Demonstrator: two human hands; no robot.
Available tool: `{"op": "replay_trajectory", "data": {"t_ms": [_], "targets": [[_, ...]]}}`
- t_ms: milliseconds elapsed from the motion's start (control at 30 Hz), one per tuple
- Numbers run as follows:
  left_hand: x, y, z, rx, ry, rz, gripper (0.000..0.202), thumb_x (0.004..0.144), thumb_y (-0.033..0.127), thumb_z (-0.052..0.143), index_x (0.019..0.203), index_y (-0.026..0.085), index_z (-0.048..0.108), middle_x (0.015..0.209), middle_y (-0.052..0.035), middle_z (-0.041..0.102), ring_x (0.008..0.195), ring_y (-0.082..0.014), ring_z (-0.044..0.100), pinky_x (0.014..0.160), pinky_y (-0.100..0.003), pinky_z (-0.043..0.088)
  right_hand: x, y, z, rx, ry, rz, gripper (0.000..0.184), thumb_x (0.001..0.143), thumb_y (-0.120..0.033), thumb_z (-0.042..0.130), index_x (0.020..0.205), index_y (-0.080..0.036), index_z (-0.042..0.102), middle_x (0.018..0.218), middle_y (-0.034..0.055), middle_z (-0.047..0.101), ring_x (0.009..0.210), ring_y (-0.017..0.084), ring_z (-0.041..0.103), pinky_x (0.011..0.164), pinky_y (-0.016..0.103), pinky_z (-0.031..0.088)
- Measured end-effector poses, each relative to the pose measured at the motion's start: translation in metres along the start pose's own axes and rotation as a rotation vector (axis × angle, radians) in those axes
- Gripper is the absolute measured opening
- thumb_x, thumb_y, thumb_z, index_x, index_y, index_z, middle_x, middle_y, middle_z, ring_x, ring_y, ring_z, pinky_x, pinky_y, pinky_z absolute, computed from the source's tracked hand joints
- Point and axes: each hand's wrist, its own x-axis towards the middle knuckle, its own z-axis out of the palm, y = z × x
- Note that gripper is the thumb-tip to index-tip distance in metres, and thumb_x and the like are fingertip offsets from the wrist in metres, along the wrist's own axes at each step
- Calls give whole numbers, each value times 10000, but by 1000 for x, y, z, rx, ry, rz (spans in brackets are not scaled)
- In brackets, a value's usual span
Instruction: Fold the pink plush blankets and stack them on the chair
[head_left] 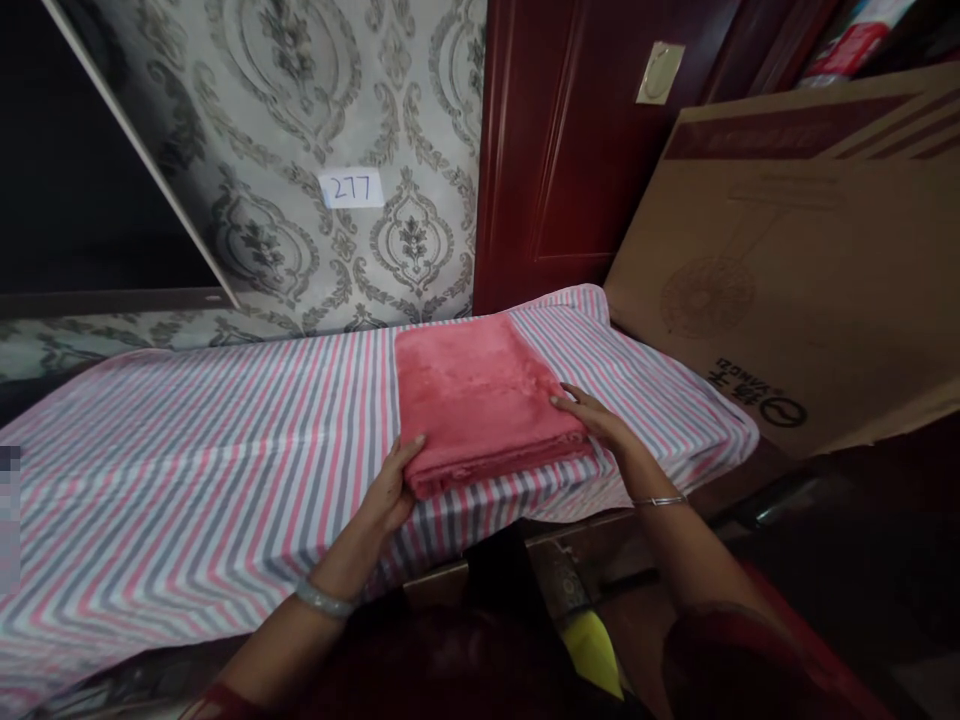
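A folded pink fleece cloth (476,395) lies on a table covered with a pink, grey and white striped sheet (225,470). My left hand (391,490) grips the cloth's near left corner, thumb on top and fingers under the edge. My right hand (596,418) rests at the cloth's near right corner, fingers stretched along its side edge and touching it. Both wrists wear bangles.
A large brown cardboard box (795,260) leans at the right, against the table's end. Behind stand a dark red wooden door (570,150) and patterned wallpaper with a paper label reading 277 (351,188). A yellow object (592,650) lies below the table's front edge.
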Motion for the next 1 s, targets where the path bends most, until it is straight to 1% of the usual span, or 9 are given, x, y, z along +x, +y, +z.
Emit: {"op": "replay_trajectory", "data": {"t_ms": [133,267,433,533,667,733,833,933,1000], "targets": [[-13,-14,4,20,-46,115,652,561,215,915,1156,194,649,1097,-71,763,1091,-268,706,937,-354,588,-4,-7,1,77,-49,17,791,766,-484,732,1468,-204,499,1496,111,534,1354,306,521,1164,457,408],[-8,-2,6,46,12,143,586,488,145,884,1037,153,677,896,-59,769,914,-267,735,829,-354,607,-18,-34,12,293,-108,79,742,714,-328,722,1418,-238,507,1324,91,670,1160,287,660,974,419,568],[4,84,-31,87,215,133,148,627,49,670,742,141,652,654,-5,676,546,-128,610,522,-223,535,-83,-58,74,594,-210,-34,843,741,-376,749,1503,-307,395,1152,59,723,913,250,717,726,344,610],[1,137,-69,21,371,264,144,707,30,590,732,171,607,617,29,628,504,-105,556,474,-195,509,-134,-50,131,607,-450,-37,1047,723,-387,839,1582,-389,239,1109,31,703,889,224,710,704,337,598],[-11,152,-111,40,505,188,94,804,101,567,783,187,597,624,10,603,521,-137,591,484,-232,548,-156,-40,168,468,-844,-45,692,765,-467,818,1384,-281,572,974,41,718,782,192,696,676,324,566],[-14,140,-123,58,471,134,52,840,162,587,863,182,630,691,-24,639,571,-153,635,525,-247,574,-135,-47,159,401,-753,-97,506,815,-531,741,1207,-218,680,849,30,709,709,172,670,673,318,549],[-18,117,-129,105,359,160,211,817,245,693,1018,198,651,840,-53,698,667,-175,685,586,-270,600,-79,-66,126,348,-317,-228,486,784,-572,701,1106,-208,705,816,18,689,689,170,632,693,325,537],[-24,97,-120,143,302,270,544,726,251,821,1218,273,590,1058,-42,723,823,-191,721,695,-289,619,-18,-82,97,247,94,-335,488,719,-572,704,1055,-218,691,1042,56,709,968,220,641,898,351,519],[-30,86,-110,141,313,333,733,691,246,864,1326,322,506,1160,-43,712,921,-209,728,791,-318,621,13,-85,91,167,136,-227,494,744,-592,670,1077,-227,683,1164,81,695,1105,258,614,981,390,493]]}}
